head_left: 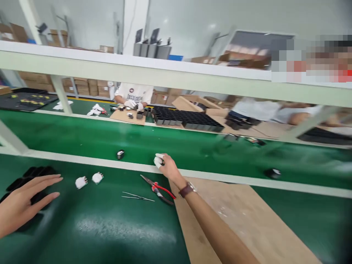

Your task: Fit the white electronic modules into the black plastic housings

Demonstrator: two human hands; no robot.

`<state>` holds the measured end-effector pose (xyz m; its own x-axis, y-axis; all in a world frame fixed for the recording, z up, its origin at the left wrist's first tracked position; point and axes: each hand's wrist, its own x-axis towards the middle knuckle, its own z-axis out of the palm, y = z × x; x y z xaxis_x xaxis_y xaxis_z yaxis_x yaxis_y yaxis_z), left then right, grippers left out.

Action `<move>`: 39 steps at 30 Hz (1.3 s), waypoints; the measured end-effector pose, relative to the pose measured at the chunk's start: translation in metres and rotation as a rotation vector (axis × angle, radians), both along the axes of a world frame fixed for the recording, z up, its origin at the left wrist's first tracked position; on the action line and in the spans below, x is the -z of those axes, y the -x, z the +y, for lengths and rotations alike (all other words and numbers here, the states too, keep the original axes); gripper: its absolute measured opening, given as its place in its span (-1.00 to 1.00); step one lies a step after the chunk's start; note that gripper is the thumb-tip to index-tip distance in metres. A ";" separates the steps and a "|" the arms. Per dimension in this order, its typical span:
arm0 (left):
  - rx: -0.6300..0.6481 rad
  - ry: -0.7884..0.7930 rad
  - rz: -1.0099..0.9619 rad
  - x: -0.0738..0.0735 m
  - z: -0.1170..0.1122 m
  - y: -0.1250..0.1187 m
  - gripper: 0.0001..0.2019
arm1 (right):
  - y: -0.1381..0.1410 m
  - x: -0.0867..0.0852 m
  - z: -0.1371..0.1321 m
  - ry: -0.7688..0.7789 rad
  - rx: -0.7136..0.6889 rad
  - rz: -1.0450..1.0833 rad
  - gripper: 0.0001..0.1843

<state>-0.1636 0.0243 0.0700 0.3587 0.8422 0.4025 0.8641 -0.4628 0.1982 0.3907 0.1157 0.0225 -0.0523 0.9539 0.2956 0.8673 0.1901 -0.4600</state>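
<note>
My left hand [30, 201] is open at the left, its fingers stretched out over a black tray [22, 179] that it partly covers. Close to its fingertips, two small white parts [81, 182] lie on the green work surface. My right hand [167, 165] reaches over the white rail at the edge of the green belt [187, 150]. White covers sit on its curled fingertips, and whatever they hold, if anything, is hidden. Red-handled needle-nose pliers [156, 187] and metal tweezers [137, 197] rest on the surface, left of my right forearm.
Cardboard [233, 209] lies under my right forearm. A small black-and-white part [120, 154] and a dark one [273, 173] are on the belt. Across it, a gloved person [134, 97] works beside black trays [187, 119]. A shelf beam [165, 71] crosses above.
</note>
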 end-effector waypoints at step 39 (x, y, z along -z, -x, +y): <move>0.369 0.317 -0.356 0.042 -0.021 -0.151 -0.82 | 0.151 0.030 -0.164 -0.166 -0.531 -0.014 -0.38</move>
<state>-0.0125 0.0038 0.0284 0.5396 0.7862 0.3011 0.5128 -0.5906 0.6230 0.2396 -0.0486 -0.0073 -0.5185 0.7360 0.4352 0.6385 0.6718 -0.3755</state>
